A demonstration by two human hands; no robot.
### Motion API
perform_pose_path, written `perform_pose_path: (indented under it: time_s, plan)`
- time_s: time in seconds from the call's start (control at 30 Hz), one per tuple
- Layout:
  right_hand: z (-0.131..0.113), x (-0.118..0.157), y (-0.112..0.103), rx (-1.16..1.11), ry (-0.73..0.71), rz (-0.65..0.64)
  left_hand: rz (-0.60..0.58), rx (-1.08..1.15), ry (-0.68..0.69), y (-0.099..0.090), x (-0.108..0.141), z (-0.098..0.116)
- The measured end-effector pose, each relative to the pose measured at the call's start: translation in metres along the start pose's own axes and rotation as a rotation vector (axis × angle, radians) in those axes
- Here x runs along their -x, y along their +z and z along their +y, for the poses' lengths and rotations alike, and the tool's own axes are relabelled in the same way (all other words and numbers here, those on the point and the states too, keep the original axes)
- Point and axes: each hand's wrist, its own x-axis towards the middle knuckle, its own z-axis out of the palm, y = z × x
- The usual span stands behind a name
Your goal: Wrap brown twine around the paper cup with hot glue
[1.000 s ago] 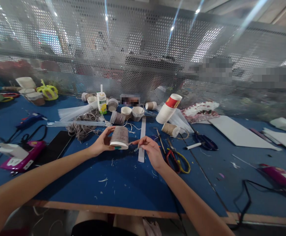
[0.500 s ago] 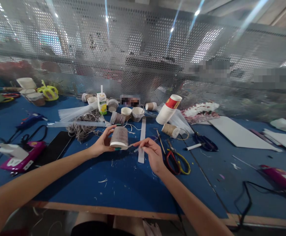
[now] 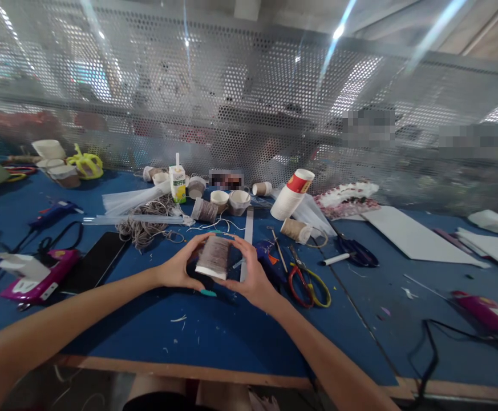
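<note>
Bright overhead light, streaky glare at 12 to 1 o'clock through the mesh screen [image 3: 249,103]. Background blurred, edges bowed by wide lens. Soft shadows on the counter [image 3: 214,331].

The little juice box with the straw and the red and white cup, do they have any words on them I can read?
Juice box: it has green printing on the front, but it is too small and blurred to read.
Red and white cup: there is a light mark on the red band, too blurred to read.
Twine-wrapped cup held by the left hand and right hand: no writing shows.
</note>
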Motion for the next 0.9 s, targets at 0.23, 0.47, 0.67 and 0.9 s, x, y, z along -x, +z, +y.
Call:
perform_pose_path:
  time_s: [0.23,0.47,0.67,0.9]
  plan:
    - [-0.009,-0.003,-0.006,0.073,-0.04,-0.065,0.145,-0.188,0.022,0.001,0.002,-0.008]
    - [-0.008,-0.008,-0.011,-0.247,0.093,-0.004,0.151,-0.35,0.062,-0.002,-0.002,-0.009]
    - [-0.01,-0.015,-0.024,-0.07,0.091,0.228,0.195,-0.49,0.117,-0.002,-0.002,-0.006]
    - [0.016,-0.017,-0.069,0.487,0.468,0.535,0.299,-0.35,-0.014,0.003,-0.002,-0.007]
